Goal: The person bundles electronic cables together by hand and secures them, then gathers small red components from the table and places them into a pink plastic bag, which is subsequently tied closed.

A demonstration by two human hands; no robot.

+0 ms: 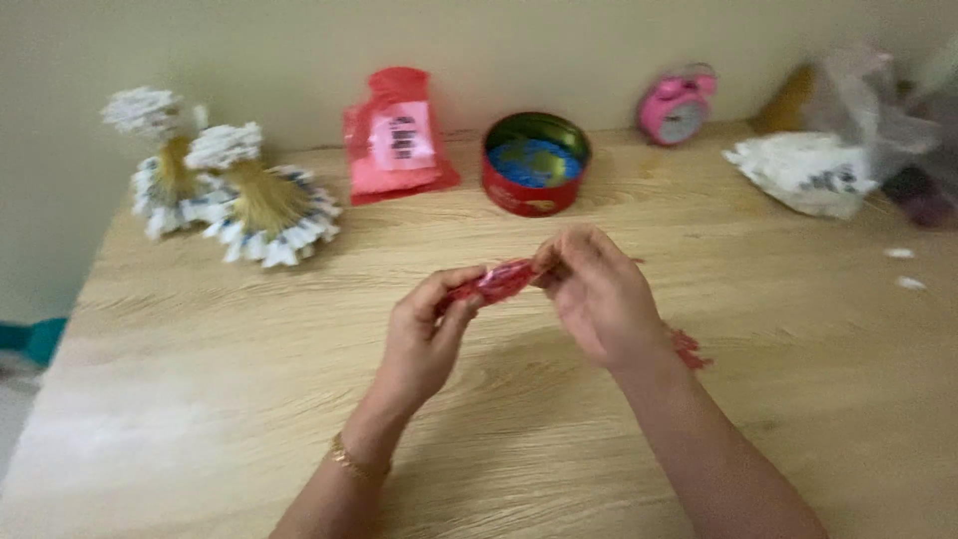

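Wooden table (200, 399) against a pale wall. Far left: two white-and-gold paper ornaments (225, 180), side by side. Far centre: red packet (397, 140), then round red tin (536, 163), open. Pink alarm clock (678, 104) further right. Far right: white crumpled bag (803, 172), clear plastic bag (868, 95).

From my remote seat the light looks soft, even and fairly bright, with faint shadows under the fingers (574, 262). The whole frame is motion-blurred; things beyond the fingertips smear, perhaps worst at the far right corner.
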